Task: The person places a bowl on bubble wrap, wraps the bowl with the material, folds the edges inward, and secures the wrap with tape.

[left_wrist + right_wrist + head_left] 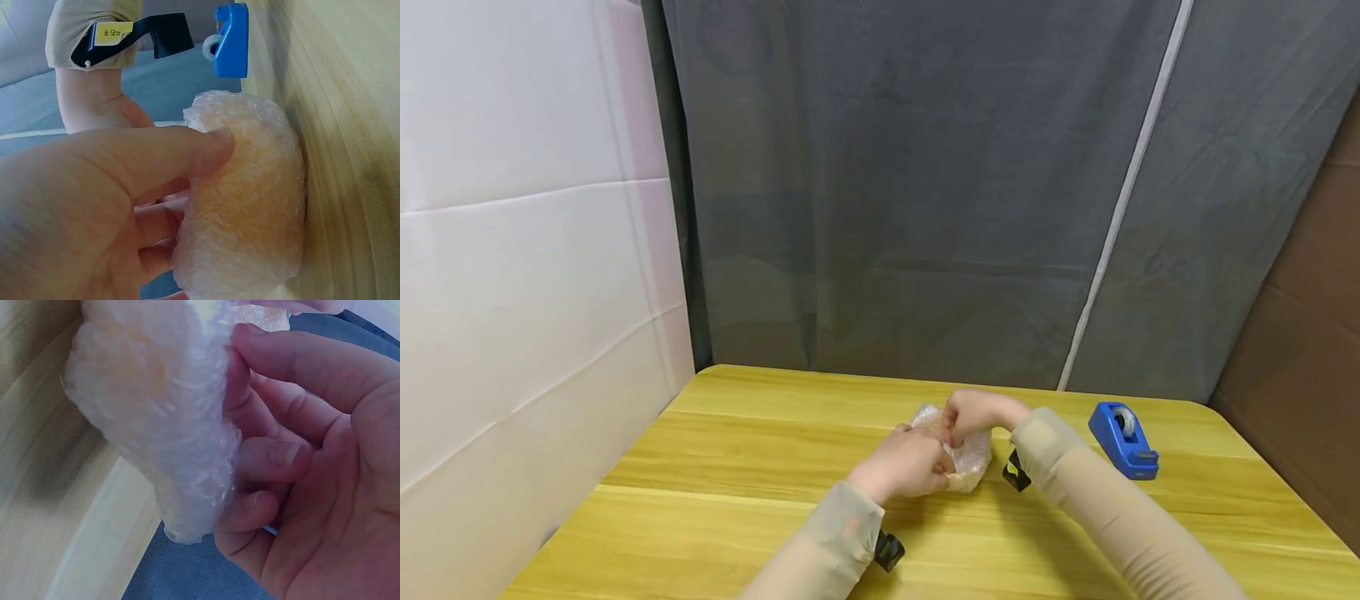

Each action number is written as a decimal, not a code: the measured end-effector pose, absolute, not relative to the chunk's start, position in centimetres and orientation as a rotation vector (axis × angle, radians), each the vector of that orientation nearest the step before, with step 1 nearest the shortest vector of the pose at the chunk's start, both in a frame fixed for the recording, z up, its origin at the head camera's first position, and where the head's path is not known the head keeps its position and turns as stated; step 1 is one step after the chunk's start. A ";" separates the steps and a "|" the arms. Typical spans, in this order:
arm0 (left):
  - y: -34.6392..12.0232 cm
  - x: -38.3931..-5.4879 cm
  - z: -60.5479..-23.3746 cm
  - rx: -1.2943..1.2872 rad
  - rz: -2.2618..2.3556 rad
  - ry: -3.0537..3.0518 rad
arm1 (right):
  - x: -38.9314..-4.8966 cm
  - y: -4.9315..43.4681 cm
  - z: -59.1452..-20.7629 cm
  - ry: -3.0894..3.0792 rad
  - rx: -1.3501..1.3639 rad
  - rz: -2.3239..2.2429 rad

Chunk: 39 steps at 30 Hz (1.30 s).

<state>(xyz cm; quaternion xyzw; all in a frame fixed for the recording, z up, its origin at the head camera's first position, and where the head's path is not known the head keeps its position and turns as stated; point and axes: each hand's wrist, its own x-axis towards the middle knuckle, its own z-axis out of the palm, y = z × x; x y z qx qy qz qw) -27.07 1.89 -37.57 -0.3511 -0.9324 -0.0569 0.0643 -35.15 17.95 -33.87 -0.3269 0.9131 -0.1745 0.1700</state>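
A bundle of clear bubble wrap (973, 457) lies on the wooden table, with something yellowish-orange showing through its layers in the left wrist view (250, 206). My left hand (910, 462) grips it from the left, thumb laid over the wrap and fingers along its upper side. From the far right side, my right hand (973, 412) reaches onto the bundle with curled fingers. In the right wrist view, that hand's thumb and index finger (294, 359) pinch at the wrap's edge, and the other fingertips touch it. What is wrapped inside cannot be made out.
A blue tape dispenser (1123, 442) with a roll of clear tape stands on the table to the right. Grey curtain (925, 208) hangs behind the table's back edge. A white panel (535, 250) rises at the left, a brown one (1300, 358) at the right.
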 end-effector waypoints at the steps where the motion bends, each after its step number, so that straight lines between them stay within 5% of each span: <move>1: 1.9 -27.0 -37.6 -1.055 -0.176 -2.820 | -35.2 17.9 -33.9 2.593 -0.912 -0.509; 12: 2.0 -26.9 -37.4 -1.042 -0.233 -2.841 | -35.0 18.3 -34.1 2.842 -1.161 -0.412; 24: 2.2 -27.4 -37.2 -1.046 -0.266 -2.874 | -30.4 21.4 -35.3 2.932 -1.631 0.054; 39: 2.2 -26.7 -37.5 -1.050 -0.300 -2.888 | -29.6 22.4 -37.9 2.962 -1.695 0.365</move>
